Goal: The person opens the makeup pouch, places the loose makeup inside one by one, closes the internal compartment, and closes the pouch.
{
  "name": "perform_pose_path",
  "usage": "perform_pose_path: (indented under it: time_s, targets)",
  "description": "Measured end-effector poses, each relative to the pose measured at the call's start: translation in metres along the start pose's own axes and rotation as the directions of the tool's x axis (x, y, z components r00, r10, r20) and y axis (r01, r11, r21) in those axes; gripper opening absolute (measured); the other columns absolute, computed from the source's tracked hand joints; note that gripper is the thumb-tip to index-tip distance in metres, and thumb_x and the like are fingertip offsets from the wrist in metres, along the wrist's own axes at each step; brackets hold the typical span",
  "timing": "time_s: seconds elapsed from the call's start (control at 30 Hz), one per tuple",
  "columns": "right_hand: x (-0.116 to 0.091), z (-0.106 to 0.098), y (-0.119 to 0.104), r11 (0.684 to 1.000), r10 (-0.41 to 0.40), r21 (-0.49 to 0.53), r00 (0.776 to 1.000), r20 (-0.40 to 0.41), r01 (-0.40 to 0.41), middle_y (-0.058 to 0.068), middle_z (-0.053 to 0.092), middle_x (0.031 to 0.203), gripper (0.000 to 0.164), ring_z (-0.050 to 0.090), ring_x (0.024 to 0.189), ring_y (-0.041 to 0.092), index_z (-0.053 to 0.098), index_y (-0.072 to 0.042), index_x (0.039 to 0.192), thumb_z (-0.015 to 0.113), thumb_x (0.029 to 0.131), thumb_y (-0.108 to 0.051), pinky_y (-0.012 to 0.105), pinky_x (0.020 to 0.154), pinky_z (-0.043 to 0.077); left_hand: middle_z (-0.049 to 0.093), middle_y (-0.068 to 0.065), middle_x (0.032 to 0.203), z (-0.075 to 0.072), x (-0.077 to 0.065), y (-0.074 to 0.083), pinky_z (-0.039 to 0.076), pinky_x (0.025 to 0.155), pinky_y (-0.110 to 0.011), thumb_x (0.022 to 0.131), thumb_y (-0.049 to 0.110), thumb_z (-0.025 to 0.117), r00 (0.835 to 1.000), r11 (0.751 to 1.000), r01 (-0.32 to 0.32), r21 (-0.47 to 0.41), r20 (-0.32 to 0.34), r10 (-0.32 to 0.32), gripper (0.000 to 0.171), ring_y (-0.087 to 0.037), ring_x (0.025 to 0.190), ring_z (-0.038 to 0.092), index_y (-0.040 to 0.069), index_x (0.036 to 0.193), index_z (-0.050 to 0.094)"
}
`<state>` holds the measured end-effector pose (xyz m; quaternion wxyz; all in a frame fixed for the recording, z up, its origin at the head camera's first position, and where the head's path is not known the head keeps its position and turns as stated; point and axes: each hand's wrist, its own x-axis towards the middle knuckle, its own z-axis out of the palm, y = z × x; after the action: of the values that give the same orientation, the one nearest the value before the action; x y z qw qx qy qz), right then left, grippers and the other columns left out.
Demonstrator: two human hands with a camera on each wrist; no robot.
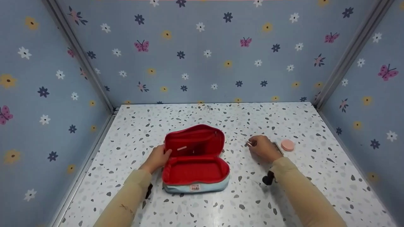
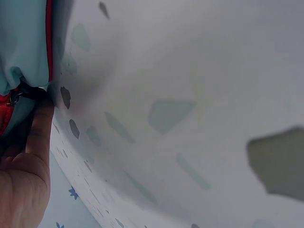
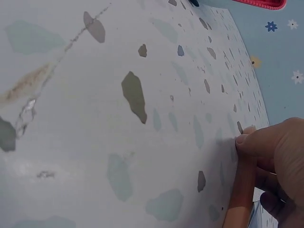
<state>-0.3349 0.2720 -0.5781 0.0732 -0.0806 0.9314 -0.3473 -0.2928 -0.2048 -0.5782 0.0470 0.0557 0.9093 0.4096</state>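
Note:
A zip pouch [image 1: 195, 188], light blue outside and red inside, lies unzipped with its lid raised. My left hand [image 1: 157, 157] grips the lid's left edge, thumb on the inner side; in the left wrist view its finger touches the blue fabric beside the zip. To the right of the pouch, my right hand [image 1: 264, 148] pinches a small, slim, pale item [image 1: 248, 144] just over the table; its kind is too small to tell. Partly hidden by that hand is a flat, dark-faced thing [image 1: 278, 148] with a light edge. Beside it sits a round pink case [image 1: 287, 145].
A short pale strip [image 1: 182, 148] shows against the pouch's red lid lining. The white speckled table [image 1: 221, 208] ends at a flowered back wall [image 1: 202, 63], with side walls and metal corner posts at left and right.

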Motion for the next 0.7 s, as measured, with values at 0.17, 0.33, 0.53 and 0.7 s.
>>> perform_pose_path:
  time_s: [0.17,0.33,0.53,0.7]
  targets:
    - [-0.003,0.000,-0.005,1.000,0.004,0.000,0.999,0.036,-0.004,0.007,0.078,0.098,0.014,0.069,0.088,0.020,0.083,-0.007,0.110,0.073,0.101,-0.011,0.034,0.081,0.057,0.075,-0.012,0.095,0.001,0.000,-0.001,0.057,0.089,-0.040,0.111,0.011,0.055,1.000,1.000,0.004,-0.002,0.010,-0.004,0.024,-0.019,0.087,0.065,-0.005,0.118,0.071]
    - [-0.005,-0.003,-0.015,0.999,0.027,0.030,0.998,0.054,-0.029,0.007,0.076,0.100,0.016,0.068,0.090,0.021,0.082,-0.009,0.114,0.073,0.102,-0.014,0.035,0.081,0.056,0.077,-0.014,0.101,0.000,0.000,0.000,0.057,0.092,-0.043,0.111,0.011,0.055,1.000,1.000,0.011,-0.012,0.016,-0.011,0.026,-0.019,0.090,0.066,-0.005,0.122,0.071]
    - [-0.007,-0.006,-0.027,0.998,-0.007,0.058,0.999,0.033,0.005,0.009,0.076,0.104,0.020,0.067,0.093,0.022,0.080,-0.005,0.118,0.072,0.103,-0.014,0.036,0.082,0.056,0.079,-0.019,0.114,0.000,0.000,0.001,0.058,0.103,-0.050,0.112,0.011,0.055,0.999,1.000,0.028,-0.007,0.016,-0.028,0.029,-0.023,0.100,0.071,-0.007,0.128,0.070]
    - [-0.006,-0.005,-0.033,0.998,-0.042,0.039,0.999,0.019,0.041,0.011,0.075,0.103,0.021,0.067,0.093,0.021,0.078,0.000,0.119,0.070,0.103,-0.011,0.032,0.079,0.057,0.079,-0.019,0.115,0.001,0.000,0.002,0.058,0.105,-0.050,0.112,0.012,0.055,0.999,0.999,0.047,-0.007,0.023,-0.047,0.030,-0.022,0.100,0.071,-0.007,0.129,0.069]
